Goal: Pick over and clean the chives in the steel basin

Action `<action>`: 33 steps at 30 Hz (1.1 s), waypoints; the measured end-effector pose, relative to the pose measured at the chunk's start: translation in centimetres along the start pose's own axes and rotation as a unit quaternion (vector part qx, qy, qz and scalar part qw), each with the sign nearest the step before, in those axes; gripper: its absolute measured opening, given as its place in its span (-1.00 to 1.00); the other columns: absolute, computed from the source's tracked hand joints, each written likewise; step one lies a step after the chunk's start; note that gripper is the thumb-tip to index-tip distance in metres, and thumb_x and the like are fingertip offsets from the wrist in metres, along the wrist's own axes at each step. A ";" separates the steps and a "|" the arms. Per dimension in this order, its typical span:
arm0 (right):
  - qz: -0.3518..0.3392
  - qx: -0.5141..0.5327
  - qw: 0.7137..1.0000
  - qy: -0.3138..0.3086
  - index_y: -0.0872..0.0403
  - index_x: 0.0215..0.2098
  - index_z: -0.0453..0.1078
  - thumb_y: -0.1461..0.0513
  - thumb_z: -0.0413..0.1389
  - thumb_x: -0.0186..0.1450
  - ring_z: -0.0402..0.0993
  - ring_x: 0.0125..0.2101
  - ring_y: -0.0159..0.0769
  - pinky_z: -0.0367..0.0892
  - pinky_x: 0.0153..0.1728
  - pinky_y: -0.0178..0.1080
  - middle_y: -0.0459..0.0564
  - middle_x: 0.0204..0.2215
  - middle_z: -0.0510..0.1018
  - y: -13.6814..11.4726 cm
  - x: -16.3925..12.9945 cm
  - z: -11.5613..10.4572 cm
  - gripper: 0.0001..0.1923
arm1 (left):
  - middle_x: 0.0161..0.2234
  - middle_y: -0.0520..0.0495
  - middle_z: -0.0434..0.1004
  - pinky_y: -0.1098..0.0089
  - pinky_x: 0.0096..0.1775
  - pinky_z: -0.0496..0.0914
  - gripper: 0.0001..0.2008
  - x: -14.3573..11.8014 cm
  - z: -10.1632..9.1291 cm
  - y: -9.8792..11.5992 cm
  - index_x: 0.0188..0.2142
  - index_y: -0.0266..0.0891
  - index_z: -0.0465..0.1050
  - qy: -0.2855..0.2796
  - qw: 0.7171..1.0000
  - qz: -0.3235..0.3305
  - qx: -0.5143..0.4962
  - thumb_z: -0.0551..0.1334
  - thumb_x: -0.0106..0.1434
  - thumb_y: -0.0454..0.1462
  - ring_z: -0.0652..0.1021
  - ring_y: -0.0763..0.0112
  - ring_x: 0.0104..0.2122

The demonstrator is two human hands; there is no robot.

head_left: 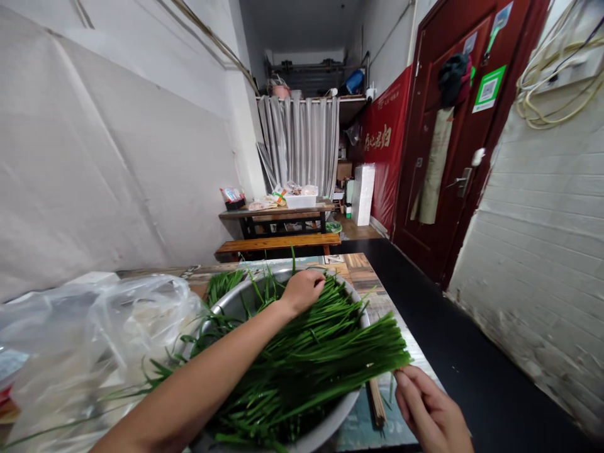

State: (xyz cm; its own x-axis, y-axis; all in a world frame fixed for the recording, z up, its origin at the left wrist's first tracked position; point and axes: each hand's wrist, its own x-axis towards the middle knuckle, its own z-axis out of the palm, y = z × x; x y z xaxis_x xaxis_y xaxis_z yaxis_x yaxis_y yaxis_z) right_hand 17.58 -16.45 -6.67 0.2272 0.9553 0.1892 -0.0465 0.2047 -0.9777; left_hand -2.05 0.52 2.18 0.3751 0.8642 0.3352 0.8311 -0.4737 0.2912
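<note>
A heap of long green garlic chives [302, 358] fills a wide metal basin [346, 412], with the cut ends of one thick bunch reaching over its right rim. My left hand [304, 292] is over the far side of the basin, fingers curled closed above the chives; what they grip is hidden. At the lower right, my right hand [431, 409] has thumb and forefinger pinched together, right at the cut ends of the bunch. Whatever sits in that pinch is too small to make out. A bundle of thin wooden sticks [376, 402] lies between the basin and my right hand.
Clear plastic bags [117, 327] crowd the left of the wood-patterned table [363, 270]. More chives [224, 284] lie behind the basin. Beyond are a bench [278, 243] and another table holding a white container [302, 200]. A dark red door [443, 145] stands at right.
</note>
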 end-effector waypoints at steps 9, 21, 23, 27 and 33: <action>0.023 0.001 0.996 -0.082 0.09 -0.48 0.29 -0.01 0.04 0.20 -0.04 -0.71 -0.48 -0.07 -0.70 -0.40 -0.25 -0.73 0.10 -1.4 2.0 -0.5 -0.66 | -0.26 -0.05 0.55 0.42 -0.15 0.31 -0.68 -2.7 -1.0 5.4 -0.24 -0.30 0.52 -0.067 0.968 -0.005 -0.242 0.09 0.18 -0.17 0.48 0.34 -0.25; 0.006 -0.018 0.996 -0.085 0.10 -0.49 0.28 0.03 0.03 0.23 -0.04 -0.72 -0.50 -0.08 -0.71 -0.41 -0.26 -0.73 0.10 -1.5 2.0 -0.3 -0.68 | -0.26 -0.07 0.56 0.43 -0.11 0.31 -0.74 -3.7 -0.9 6.7 -0.28 -0.31 0.53 -0.032 0.945 -0.042 -0.323 0.14 0.12 -0.24 0.50 0.36 -0.24; 0.005 -0.017 0.996 -0.090 0.10 -0.51 0.27 0.02 0.02 0.23 -0.05 -0.72 -0.50 -0.09 -0.71 -0.40 -0.26 -0.73 0.08 -1.4 2.1 -0.2 -0.67 | -0.30 -0.07 0.56 0.44 -0.16 0.33 -0.75 -3.7 -0.7 6.7 -0.30 -0.32 0.53 -0.017 0.943 -0.045 -0.329 0.14 0.12 -0.23 0.51 0.37 -0.29; 0.008 -0.009 0.995 -0.098 0.09 -0.56 0.23 0.01 0.02 0.23 -0.06 -0.71 -0.49 -0.09 -0.70 -0.40 -0.26 -0.72 0.06 -1.3 2.4 -0.1 -0.65 | -0.40 -0.06 0.55 0.47 -0.42 0.35 -0.72 -3.8 -0.7 7.1 -0.26 -0.33 0.50 -0.028 0.931 -0.050 -0.362 0.12 0.14 -0.21 0.47 0.46 -0.52; -0.027 -0.026 0.994 -0.098 0.10 -0.55 0.24 0.03 0.00 0.26 -0.06 -0.71 -0.49 -0.11 -0.69 -0.38 -0.25 -0.73 0.07 -2.1 2.4 0.1 -0.65 | -0.35 -0.10 0.56 0.46 -0.36 0.35 -0.72 -4.0 -1.6 8.1 -0.24 -0.34 0.51 -0.017 0.919 -0.056 -0.390 0.17 0.10 -0.23 0.48 0.42 -0.42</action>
State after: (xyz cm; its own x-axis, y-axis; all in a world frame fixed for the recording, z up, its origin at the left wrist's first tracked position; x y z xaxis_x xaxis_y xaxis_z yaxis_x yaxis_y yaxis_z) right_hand 18.09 -14.56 -4.11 0.0330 0.9675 0.2507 0.0123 0.2504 -0.9681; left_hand 2.58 -7.05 4.60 0.3291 0.9134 0.2395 0.3233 -0.3473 0.8802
